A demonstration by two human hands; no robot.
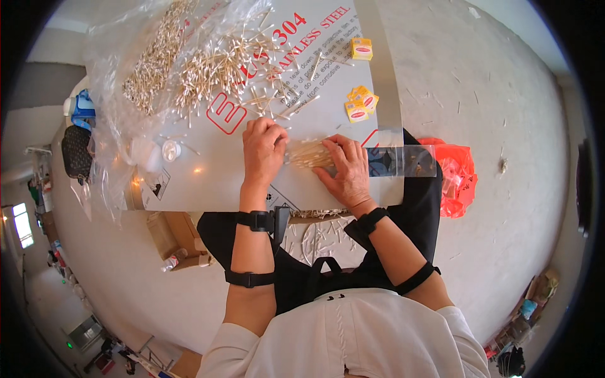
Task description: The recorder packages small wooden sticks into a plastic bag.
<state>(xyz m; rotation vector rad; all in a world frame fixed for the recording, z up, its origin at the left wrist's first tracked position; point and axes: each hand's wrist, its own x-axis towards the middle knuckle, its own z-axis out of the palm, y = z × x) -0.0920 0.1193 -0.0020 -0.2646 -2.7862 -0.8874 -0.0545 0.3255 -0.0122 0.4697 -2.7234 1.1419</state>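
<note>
A flat bundle of cotton swabs [307, 154] lies on the table between my two hands. My right hand [348, 171] grips its right end, thumb on the near side and fingers over the far side. At the bundle's left end, my left hand [261, 154] is closed, with fingertips curled together. Whatever those fingers pinch is hidden or too small to make out. Clear plastic packets [386, 161] lie at the table's right edge, just beyond my right hand. Farther off spreads a large loose heap of cotton swabs [217, 75].
A big clear plastic bag [151, 69] full of swabs covers the table's far left. Small yellow boxes [360, 104] lie at the right, with another yellow box [361, 49] farther back. A small round container [171, 150] stands left. A red plastic bag [457, 179] is beyond the right edge.
</note>
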